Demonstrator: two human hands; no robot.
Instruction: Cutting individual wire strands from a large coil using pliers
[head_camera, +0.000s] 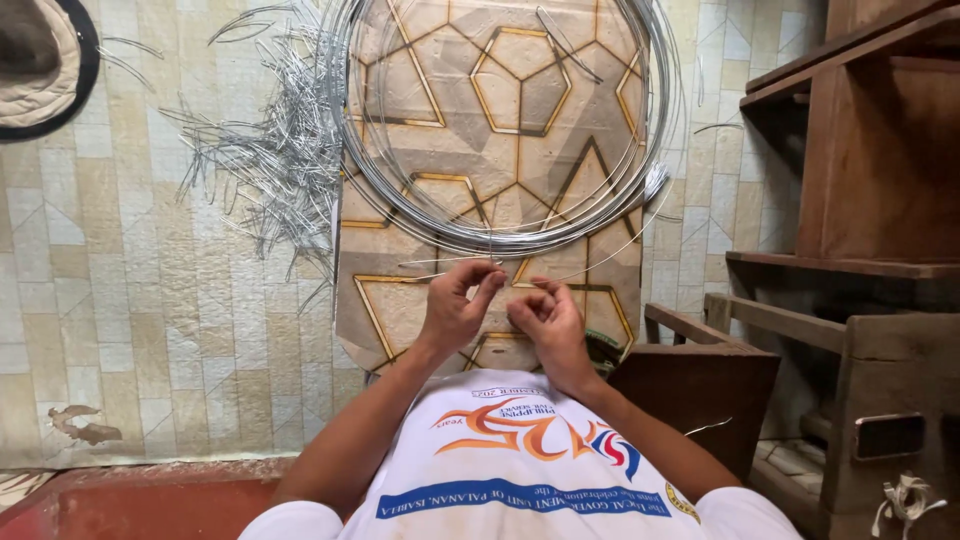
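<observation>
Left hand (455, 308) and right hand (545, 318) pinched a thin, shiny, slightly curved silver wire (440, 261) between fingertips, just below a big wire coil (500, 235) on patterned board (400, 300). Cut pieces (270, 150) lay piled on floor, left of coil.
</observation>
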